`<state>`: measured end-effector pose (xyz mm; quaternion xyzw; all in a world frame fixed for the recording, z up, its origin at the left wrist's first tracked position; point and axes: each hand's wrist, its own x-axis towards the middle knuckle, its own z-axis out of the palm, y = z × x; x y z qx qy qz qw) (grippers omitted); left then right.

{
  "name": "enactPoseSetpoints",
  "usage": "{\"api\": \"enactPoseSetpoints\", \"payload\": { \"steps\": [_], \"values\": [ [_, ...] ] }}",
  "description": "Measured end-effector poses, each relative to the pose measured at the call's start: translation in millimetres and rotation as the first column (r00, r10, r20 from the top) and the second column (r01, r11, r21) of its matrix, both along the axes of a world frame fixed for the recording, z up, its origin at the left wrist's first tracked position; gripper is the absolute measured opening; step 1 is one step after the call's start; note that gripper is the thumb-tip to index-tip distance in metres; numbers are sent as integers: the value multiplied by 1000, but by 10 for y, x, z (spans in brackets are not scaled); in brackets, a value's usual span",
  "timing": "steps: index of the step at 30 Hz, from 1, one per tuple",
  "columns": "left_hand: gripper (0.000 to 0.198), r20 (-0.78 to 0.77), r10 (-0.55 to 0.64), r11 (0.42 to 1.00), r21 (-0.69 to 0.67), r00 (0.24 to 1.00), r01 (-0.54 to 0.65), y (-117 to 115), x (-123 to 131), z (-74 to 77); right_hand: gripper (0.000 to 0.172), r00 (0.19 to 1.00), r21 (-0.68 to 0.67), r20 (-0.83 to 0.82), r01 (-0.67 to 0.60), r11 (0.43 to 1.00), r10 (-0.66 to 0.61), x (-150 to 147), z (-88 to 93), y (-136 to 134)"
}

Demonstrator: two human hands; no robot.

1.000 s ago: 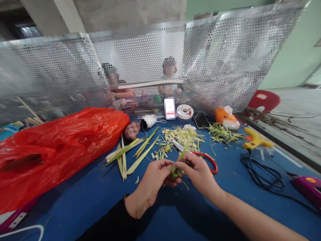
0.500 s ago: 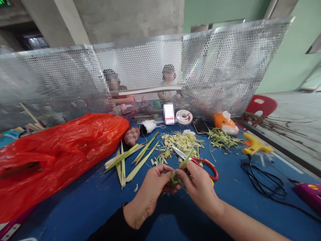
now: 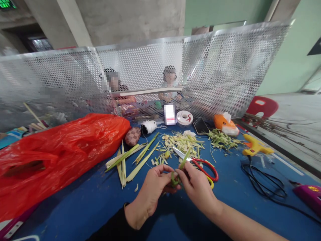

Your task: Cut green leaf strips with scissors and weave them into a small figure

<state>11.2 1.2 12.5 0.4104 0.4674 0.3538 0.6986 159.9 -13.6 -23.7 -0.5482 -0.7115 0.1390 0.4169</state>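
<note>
Between my two hands is a green leaf strip (image 3: 185,159), bent and looped at its lower part. My left hand (image 3: 156,185) pinches the looped part with thumb and fingers. My right hand (image 3: 198,185) grips the strip higher up, its pointed end sticking out above the fingers. Just behind my right hand lie scissors (image 3: 204,165) with red and yellow handles, blades apart. Long pale-green leaves (image 3: 140,165) rest on the blue table left of them. A heap of cut leaf scraps (image 3: 182,144) spreads beyond my hands.
A red plastic bag (image 3: 75,144) covers the left side. At the back are a patterned pouch (image 3: 132,136), white string (image 3: 149,127), a ribbon spool (image 3: 184,118), a phone (image 3: 200,126) and tissues (image 3: 225,124). A yellow glue gun (image 3: 257,145) with a black cord lies right.
My right hand has shifted slightly down and left with the strip's pointed end. More of the scissors' yellow handle shows now. My left hand keeps its pinch.
</note>
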Motion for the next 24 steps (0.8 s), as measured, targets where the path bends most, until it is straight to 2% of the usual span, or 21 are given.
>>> {"api": "enactPoseSetpoints", "payload": {
  "steps": [4, 7, 12, 17, 21, 24],
  "values": [
    [22, 12, -29, 999, 19, 1000, 28, -8, -3, 7, 17, 996, 38, 94, 7, 999, -11, 19, -13, 11],
    [17, 32, -37, 999, 12, 999, 37, 6, -11, 16, 19, 994, 31, 104, 30, 999, -33, 32, -4, 31],
    [18, 115, -38, 997, -56, 993, 44, 30, -17, 51, 25, 998, -62, 9, 62, 996, -61, 54, 36, 67],
    [32, 155, -71, 996, -39, 985, 78, 16, -20, 58, 33, 986, -104, -156, 46, 993, -62, 67, 56, 94],
    [36, 101, -47, 999, -5, 994, 48, -4, 6, 17, 33, 982, -125, -178, 45, 991, -67, 61, 58, 80],
    [32, 48, 1, 1000, 29, 999, -2, -21, 36, 21, 32, 979, -122, -192, 40, 992, -63, 58, 54, 64]
  ]
}}
